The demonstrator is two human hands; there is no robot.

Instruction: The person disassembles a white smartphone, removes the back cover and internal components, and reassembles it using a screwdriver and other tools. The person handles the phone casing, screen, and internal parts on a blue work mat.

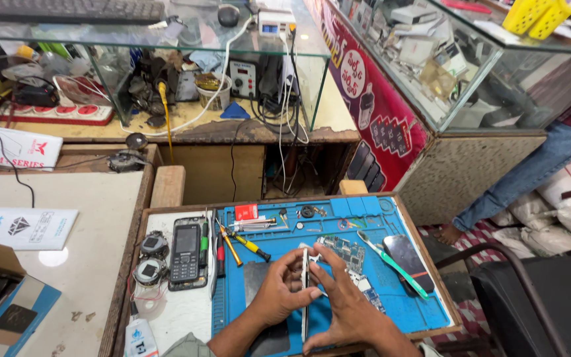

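I see a wooden counter (166,218) carrying a blue rubbery mat (404,304), glass display cases behind. My left hand (279,291) and right hand (348,307) meet over the mat, fingers closed on a thin flat phone (305,291) held edge-up between them. A circuit board (342,250) lies just beyond.

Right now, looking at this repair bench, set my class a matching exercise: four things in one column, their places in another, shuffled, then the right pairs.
Things:
1. Thin phone panel
2. Keypad phone
3. Circuit board
4. Yellow-handled screwdriver

Places:
A. On the blue mat, just beyond the hands
B. Held on edge between the left hand and right hand
C. On the blue mat, near its left edge
D. Left of the mat, on the white part of the tray

Pairs: 1-B, 2-D, 3-A, 4-C
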